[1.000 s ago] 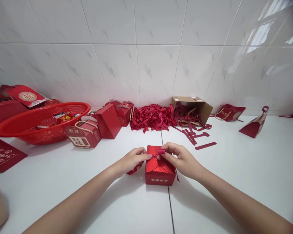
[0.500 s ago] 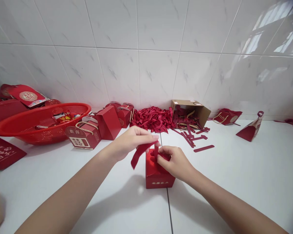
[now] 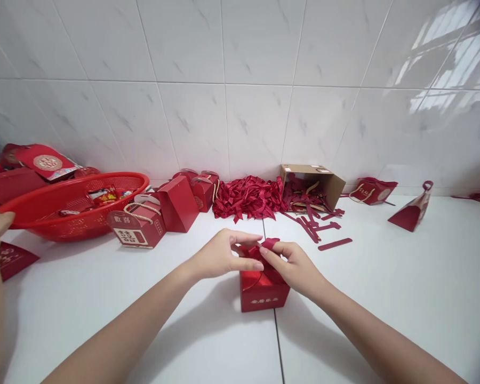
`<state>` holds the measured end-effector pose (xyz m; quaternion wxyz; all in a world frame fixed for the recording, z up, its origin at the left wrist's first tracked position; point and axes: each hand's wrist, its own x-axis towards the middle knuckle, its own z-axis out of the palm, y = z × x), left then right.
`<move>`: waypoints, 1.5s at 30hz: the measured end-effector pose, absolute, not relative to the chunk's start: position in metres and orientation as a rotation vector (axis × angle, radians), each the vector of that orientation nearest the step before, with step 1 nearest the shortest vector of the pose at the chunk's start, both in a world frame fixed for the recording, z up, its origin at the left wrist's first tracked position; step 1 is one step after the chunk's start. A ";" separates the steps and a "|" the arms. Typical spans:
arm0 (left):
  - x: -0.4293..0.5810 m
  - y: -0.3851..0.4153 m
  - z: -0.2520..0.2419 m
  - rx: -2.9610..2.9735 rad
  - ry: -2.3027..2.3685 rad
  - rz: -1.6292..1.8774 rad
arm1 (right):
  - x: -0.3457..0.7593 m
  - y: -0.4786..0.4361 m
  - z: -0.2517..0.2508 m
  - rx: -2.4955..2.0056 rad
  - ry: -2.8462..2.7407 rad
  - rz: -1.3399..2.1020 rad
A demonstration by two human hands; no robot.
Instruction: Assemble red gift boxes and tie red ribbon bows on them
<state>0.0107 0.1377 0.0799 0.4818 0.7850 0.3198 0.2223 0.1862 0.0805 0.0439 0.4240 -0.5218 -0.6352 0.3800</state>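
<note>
Filling the background, a tiled wall [image 3: 256, 42] stands behind a white table [image 3: 384, 282]. On it, a red basket [image 3: 72, 229] sits well apart to the left, and a cardboard carton [image 3: 335, 191] lies near the wall, open side toward the wearer. The red box [image 3: 264, 300] stands upright over the table's seam, lettered front facing the wearer, flaps on top; it looks nearly cubic, so no long axis stands out. Over its top, the left hand [image 3: 218, 256] has thumb and forefinger parted in a wide C, while the right hand [image 3: 294, 264] pinches the ribbon [image 3: 270, 243]. A fold of ribbon points up from that pinch; fingers hide its full run. The step seems to be knotting ribbon over the flaps; the next move likely calls for a firm left pinch and an even pull.
</note>
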 end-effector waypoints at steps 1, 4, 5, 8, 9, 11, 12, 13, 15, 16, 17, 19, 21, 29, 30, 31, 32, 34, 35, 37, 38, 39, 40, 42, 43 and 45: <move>0.009 0.134 0.074 1.879 0.815 0.598 | 0.186 0.080 0.044 -1.307 -1.582 0.955; 0.011 0.122 0.062 1.785 0.933 0.781 | 0.184 0.078 0.043 -1.289 -1.545 0.952; 0.012 0.119 0.059 1.760 0.959 0.828 | 0.183 0.078 0.042 -1.285 -1.525 0.934; 0.016 0.113 0.054 1.721 0.996 0.905 | 0.182 0.077 0.040 -1.283 -1.417 0.890; 0.016 0.111 0.053 1.728 1.007 0.914 | 0.182 0.077 0.039 -1.278 -1.372 0.887; 0.017 0.109 0.052 1.773 1.029 0.914 | 0.182 0.077 0.037 -1.251 -1.308 0.906; 0.017 0.109 0.051 1.803 1.033 0.910 | 0.182 0.077 0.036 -1.235 -1.297 0.913; 0.017 0.108 0.050 1.830 1.034 0.908 | 0.182 0.077 0.036 -1.223 -1.299 0.908; 0.018 0.108 0.047 1.871 1.033 0.929 | 0.182 0.077 0.035 -1.213 -1.323 0.872; 0.019 0.108 0.045 1.883 1.032 0.952 | 0.182 0.076 0.034 -1.214 -1.339 0.845; 0.020 0.108 0.043 1.891 1.032 0.984 | 0.182 0.075 0.034 -1.212 -1.355 0.817; 0.021 0.109 0.038 1.895 1.028 1.051 | 0.182 0.074 0.034 -1.210 -1.393 0.755; 0.021 0.108 0.034 1.886 1.019 1.096 | 0.183 0.071 0.034 -1.214 -1.451 0.674; 0.021 0.109 0.027 1.895 1.012 1.167 | 0.184 0.068 0.033 -1.302 -1.628 0.478; 0.021 0.109 0.027 1.918 1.003 1.178 | 0.184 0.069 0.033 -1.312 -1.618 0.466; 0.021 0.110 0.027 1.939 0.991 1.184 | 0.184 0.069 0.032 -1.322 -1.604 0.471; 0.021 0.110 0.028 1.955 0.980 1.184 | 0.184 0.070 0.031 -1.333 -1.586 0.494; 0.021 0.110 0.029 1.967 0.969 1.178 | 0.184 0.070 0.031 -1.362 -1.540 0.589; 0.021 0.110 0.029 1.968 0.970 1.174 | 0.184 0.070 0.031 -1.379 -1.512 0.654; 0.021 0.109 0.030 1.974 0.981 1.174 | 0.185 0.070 0.032 -1.401 -1.469 0.790; 0.021 0.109 0.030 1.984 0.987 1.176 | 0.186 0.070 0.032 -1.402 -1.464 0.846; 0.021 0.108 0.031 1.999 0.991 1.180 | 0.186 0.071 0.033 -1.399 -1.470 0.885; 0.021 0.108 0.031 2.021 0.991 1.185 | 0.186 0.071 0.033 -1.397 -1.485 0.902; 0.022 0.107 0.031 2.061 0.989 1.197 | 0.186 0.072 0.033 -1.396 -1.524 0.895; 0.022 0.107 0.031 2.074 0.990 1.199 | 0.187 0.072 0.034 -1.398 -1.536 0.893; 0.022 0.107 0.031 2.076 1.002 1.196 | 0.187 0.072 0.036 -1.395 -1.526 0.940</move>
